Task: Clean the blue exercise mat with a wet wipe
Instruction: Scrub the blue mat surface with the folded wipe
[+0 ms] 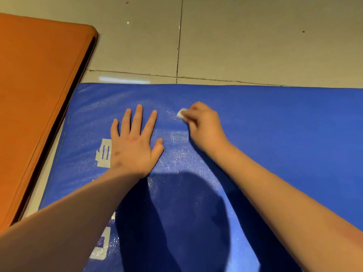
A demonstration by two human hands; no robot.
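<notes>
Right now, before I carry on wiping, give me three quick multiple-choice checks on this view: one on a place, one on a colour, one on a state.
1. Where is the wet wipe?
A) on the tiled floor
B) pinched by the right hand on the blue mat
C) loose at the mat's near edge

2. What colour is the second mat, left of the blue one?
A) green
B) orange
C) grey

3. How does the left hand lie?
A) flat on the mat, fingers spread
B) in a fist
C) lifted, holding a bottle

Answers: B, the white wipe shows at its fingertips; B, it is plainly orange; A, palm down, fingers straight.
</notes>
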